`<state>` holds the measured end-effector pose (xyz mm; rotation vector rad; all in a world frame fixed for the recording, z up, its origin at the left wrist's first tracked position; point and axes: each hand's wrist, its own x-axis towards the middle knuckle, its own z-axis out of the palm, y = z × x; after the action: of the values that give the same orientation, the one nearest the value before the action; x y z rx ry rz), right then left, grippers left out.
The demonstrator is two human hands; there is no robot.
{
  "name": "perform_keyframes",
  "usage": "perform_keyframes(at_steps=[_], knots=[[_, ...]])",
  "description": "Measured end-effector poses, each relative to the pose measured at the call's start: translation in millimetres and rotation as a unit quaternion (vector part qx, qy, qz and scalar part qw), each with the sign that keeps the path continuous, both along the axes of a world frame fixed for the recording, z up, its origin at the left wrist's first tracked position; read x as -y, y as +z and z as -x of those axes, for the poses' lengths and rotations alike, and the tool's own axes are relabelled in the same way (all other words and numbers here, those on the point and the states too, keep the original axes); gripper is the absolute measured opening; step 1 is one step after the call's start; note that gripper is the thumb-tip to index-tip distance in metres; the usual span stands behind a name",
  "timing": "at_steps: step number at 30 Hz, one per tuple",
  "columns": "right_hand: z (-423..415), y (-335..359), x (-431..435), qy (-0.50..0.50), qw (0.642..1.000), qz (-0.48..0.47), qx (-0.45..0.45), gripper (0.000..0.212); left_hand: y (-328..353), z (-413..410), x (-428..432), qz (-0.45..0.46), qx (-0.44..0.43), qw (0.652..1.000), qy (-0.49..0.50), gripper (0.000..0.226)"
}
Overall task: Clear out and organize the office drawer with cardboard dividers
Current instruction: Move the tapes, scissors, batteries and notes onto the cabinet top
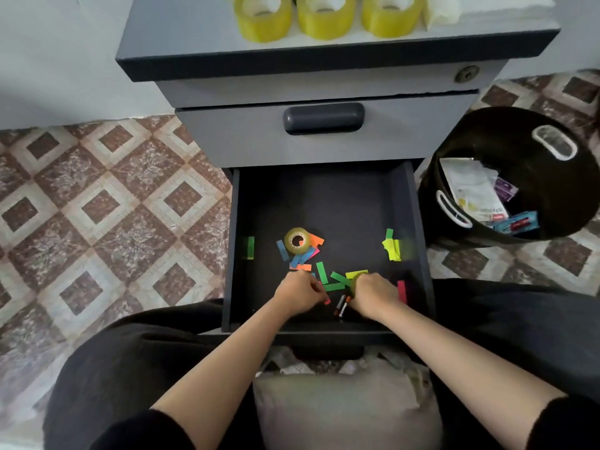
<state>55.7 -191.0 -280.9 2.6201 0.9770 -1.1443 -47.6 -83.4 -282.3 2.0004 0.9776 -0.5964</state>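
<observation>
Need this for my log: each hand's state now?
Left hand: curled, pinching a small pink paper strip.
Right hand: curled; whether it holds anything cannot be told.

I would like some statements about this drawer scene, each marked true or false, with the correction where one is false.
1. The lower drawer is pulled open. True.
2. Three yellow tape rolls stand on the cabinet top. True.
3. The black bin is empty. False: it holds paper packets.
4. Batteries lie between the left hand and the right hand. True.
5. The small tape roll is held in the right hand. False: it lies on the drawer floor, apart from both hands.
</observation>
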Motion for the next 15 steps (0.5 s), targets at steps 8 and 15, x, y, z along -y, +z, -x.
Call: perform_keyframes(at_steps=[8, 15], knots=[[3.9, -14.1, 2.2, -0.061, 0.997, -0.005, 0.036, 0.028, -17.9, -10.6, 14.1, -0.021, -0.064, 0.997, -0.024, 0.030], [5.4, -18.4, -2.2, -0.103, 0.993, 0.003, 0.063, 0.016, -25.1, -13.6, 23.6, -0.064, -0.090, 0.993, -0.033, 0.036]])
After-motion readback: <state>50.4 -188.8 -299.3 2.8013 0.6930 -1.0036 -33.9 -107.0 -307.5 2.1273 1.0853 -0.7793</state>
